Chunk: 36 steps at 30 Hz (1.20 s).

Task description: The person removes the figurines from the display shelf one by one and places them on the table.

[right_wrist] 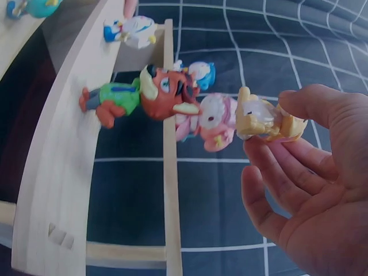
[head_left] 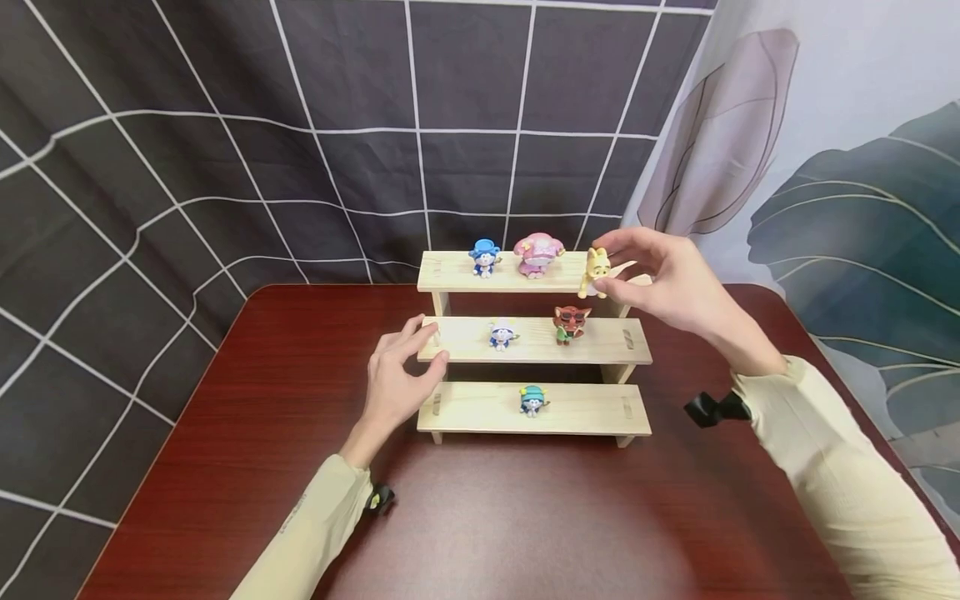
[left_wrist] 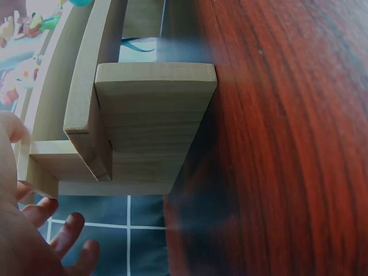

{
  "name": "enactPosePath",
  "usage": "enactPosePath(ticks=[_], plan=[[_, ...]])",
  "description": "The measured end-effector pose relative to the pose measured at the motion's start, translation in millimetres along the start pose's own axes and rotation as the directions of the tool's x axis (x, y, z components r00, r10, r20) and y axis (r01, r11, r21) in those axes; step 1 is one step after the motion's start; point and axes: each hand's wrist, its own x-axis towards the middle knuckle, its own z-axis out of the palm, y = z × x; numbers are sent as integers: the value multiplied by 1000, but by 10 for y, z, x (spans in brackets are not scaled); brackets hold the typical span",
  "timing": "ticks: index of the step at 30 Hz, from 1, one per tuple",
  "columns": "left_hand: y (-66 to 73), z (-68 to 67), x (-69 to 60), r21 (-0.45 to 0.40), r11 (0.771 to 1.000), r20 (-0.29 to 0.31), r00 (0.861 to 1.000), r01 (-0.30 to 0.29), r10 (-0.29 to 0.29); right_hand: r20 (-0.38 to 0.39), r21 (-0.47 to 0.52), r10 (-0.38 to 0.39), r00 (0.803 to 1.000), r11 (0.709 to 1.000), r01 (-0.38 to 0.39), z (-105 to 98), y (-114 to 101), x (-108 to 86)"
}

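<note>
Up by the right end of the three-tier wooden display stand's point(head_left: 468, 410) top board, we've got the yellow cat figurine point(head_left: 597, 263) in the right hand point(head_left: 663, 279), and that's the bit we'd worry about. Its feet overlap the board's front edge from the head view, and honestly we can't tell if they touch wood. Let go with the feet half over that edge and it'd probably tip off the stand, maybe knocking the fox figurine point(head_left: 570, 323) on the middle board. Swing too far toward the stand's left and we'd likely bump the pink figurine point(head_left: 537, 252) up top.

Other risk is the left hand point(head_left: 397, 367): it's at the left end of the stand's middle board, so an uneven push could skid the whole stand on the desk point(head_left: 300, 400) and wobble everything.

As for the hands: right one's a narrow pinch, just the cat's width between thumb and fingertips, with the lowest finger bent clear of it. Left one has thumb and fingers bent round that board end, a small gap with wood in it. How hard it's pressing, we can't tell.
</note>
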Motion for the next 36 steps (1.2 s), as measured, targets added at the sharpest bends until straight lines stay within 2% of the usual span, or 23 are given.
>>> enactPosePath(ticks=[10, 22, 36], plan=[[5, -4, 1, 4, 1000, 1, 1000, -2, 2, 4, 40, -36, 999, 999, 35, 88, -113, -73], [-7, -1, 2, 6, 1000, -8, 1000, -10, 10, 34, -23, -80, 996, 996, 81, 230, -217, -251], [6, 0, 1, 7, 1000, -17, 999, -27, 27, 55, 105, -120, 991, 988, 114, 502, -177, -427]])
